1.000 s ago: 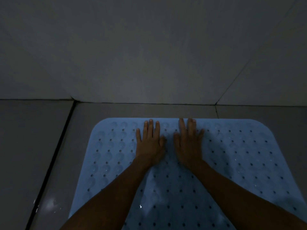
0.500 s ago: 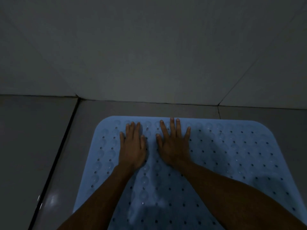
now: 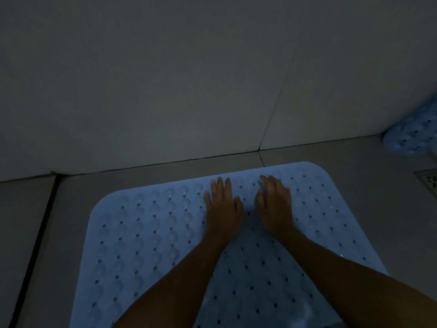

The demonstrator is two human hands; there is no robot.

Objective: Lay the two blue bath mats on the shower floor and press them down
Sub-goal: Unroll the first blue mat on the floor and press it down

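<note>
The blue bath mat (image 3: 151,245) lies flat on the grey shower floor (image 3: 383,209), its far edge close to the base of the tiled wall (image 3: 165,79), rows of small holes and round suction bumps showing across it. Both hands are down on its far half, side by side. The left hand (image 3: 223,208) is spread flat, palm on the mat, fingers straight and pointing to the wall, gripping nothing. The right hand (image 3: 275,204) sits just beside it, a narrow strip of mat between the two; it looks blurred, fingers slightly bent with the tips on the mat, and it clasps nothing either. Bare forearms run back from both hands to the near edge of the view, crossing the mat's near half. Over at the far right, the second blue mat (image 3: 411,136) is bunched up where floor meets wall, well apart from the first, only partly in view. Near it on the right edge, a corner of a metal floor drain (image 3: 429,179) shows. On the left, a dark grout line (image 3: 40,233) runs along the floor beside the mat.
</note>
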